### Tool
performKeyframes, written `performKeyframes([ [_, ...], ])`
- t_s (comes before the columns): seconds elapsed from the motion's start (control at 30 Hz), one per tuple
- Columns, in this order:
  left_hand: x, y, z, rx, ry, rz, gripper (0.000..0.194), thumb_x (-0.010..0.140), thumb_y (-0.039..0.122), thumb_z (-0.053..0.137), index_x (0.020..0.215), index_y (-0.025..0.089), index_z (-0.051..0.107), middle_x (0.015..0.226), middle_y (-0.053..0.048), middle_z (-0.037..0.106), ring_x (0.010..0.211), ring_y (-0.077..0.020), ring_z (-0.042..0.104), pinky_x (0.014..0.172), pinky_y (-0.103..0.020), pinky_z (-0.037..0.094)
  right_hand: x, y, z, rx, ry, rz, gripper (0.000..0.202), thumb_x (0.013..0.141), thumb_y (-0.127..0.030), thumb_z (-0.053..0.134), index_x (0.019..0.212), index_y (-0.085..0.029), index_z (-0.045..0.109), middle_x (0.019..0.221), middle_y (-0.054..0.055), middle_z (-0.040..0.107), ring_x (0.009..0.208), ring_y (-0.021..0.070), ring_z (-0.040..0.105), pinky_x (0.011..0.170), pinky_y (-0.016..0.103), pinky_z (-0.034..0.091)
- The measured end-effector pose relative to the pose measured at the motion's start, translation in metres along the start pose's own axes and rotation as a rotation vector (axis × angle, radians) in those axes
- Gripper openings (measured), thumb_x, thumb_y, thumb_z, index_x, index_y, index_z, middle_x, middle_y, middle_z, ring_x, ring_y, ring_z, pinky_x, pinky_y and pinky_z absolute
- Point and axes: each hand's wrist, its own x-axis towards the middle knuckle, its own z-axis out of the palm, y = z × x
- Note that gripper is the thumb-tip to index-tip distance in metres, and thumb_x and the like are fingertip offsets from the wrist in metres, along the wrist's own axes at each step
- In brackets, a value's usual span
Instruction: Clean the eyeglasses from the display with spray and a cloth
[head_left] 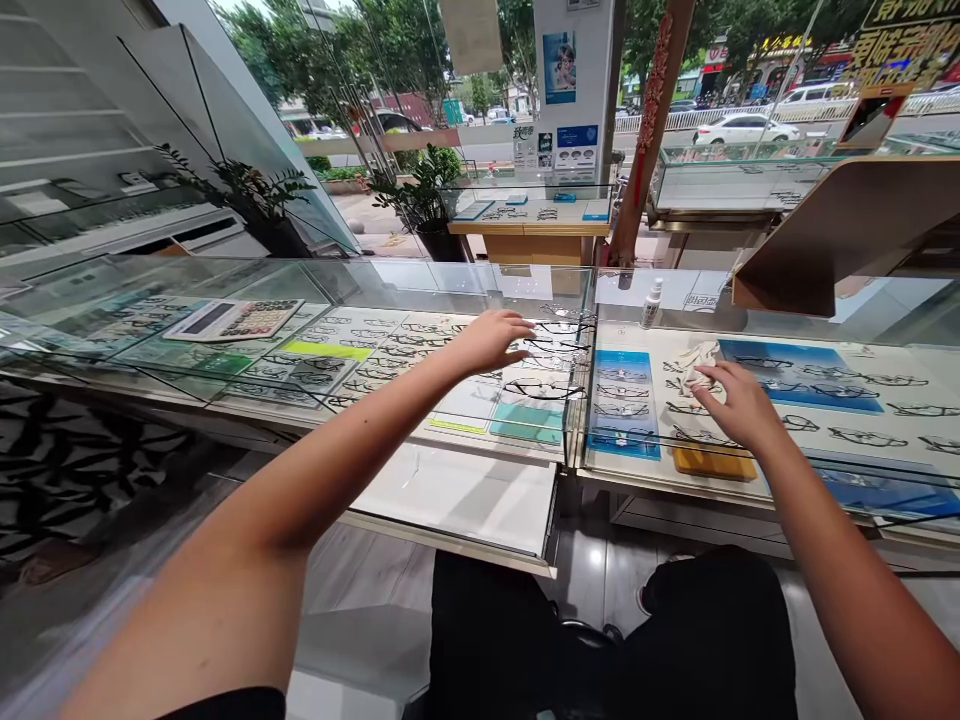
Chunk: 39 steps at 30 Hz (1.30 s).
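Over the glass counter, my left hand reaches out with fingers stretched and thumb apart. Its fingertips are at the end of a row of dark-framed eyeglasses; whether they touch a frame I cannot tell. Another pair of eyeglasses lies nearer to me in that row. To the right, my right hand pinches a crumpled pale cloth above the counter top. A small white spray bottle stands upright behind that cloth, to its left.
The glass display counter runs across in front, with many frames inside. A calculator-like flat device lies on its left part. Below is a pulled-out white drawer. A yellow-brown case sits at right, and a brown wooden stand behind.
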Motion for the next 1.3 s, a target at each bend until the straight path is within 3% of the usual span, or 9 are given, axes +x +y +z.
performKeyframes([
  [0.17,0.035,0.027,0.014,-0.050,-0.046,0.052,0.038,0.106,0.043,0.062,0.133,0.025,0.081,0.151,-0.006,0.073,0.150,-0.0364,0.058,0.118,-0.055,0.050,0.000,-0.002,-0.001,0.017,0.004,-0.007,0.060,0.102,-0.056,0.051,0.142,-0.018,0.074,0.153,0.022,0.065,0.144,0.0429,0.060,0.122,0.060,0.049],
  [0.37,0.052,0.021,0.026,-0.050,-0.060,0.032,0.033,0.106,0.037,0.059,0.123,0.026,0.085,0.142,-0.006,0.079,0.146,-0.0372,0.060,0.111,-0.054,0.050,0.000,-0.005,-0.002,0.056,-0.003,-0.009,0.059,0.101,-0.056,0.051,0.141,-0.019,0.075,0.152,0.021,0.066,0.144,0.0425,0.059,0.123,0.061,0.046],
  [0.87,0.083,0.015,0.038,-0.003,0.024,-0.042,0.036,0.106,0.036,0.055,0.124,0.021,0.083,0.141,-0.010,0.079,0.141,-0.0341,0.064,0.107,-0.052,0.046,-0.002,-0.009,-0.004,0.065,-0.030,0.027,0.059,0.103,-0.056,0.051,0.144,-0.020,0.073,0.156,0.020,0.063,0.148,0.0421,0.056,0.124,0.058,0.046],
  [1.3,0.089,0.013,0.041,0.050,-0.020,-0.010,0.045,0.104,0.049,0.056,0.130,0.024,0.082,0.146,-0.011,0.076,0.143,-0.0389,0.059,0.110,-0.055,0.042,-0.003,-0.011,-0.005,0.067,-0.034,0.027,0.060,0.103,-0.056,0.050,0.144,-0.019,0.073,0.156,0.020,0.063,0.149,0.0432,0.055,0.124,0.060,0.046],
])
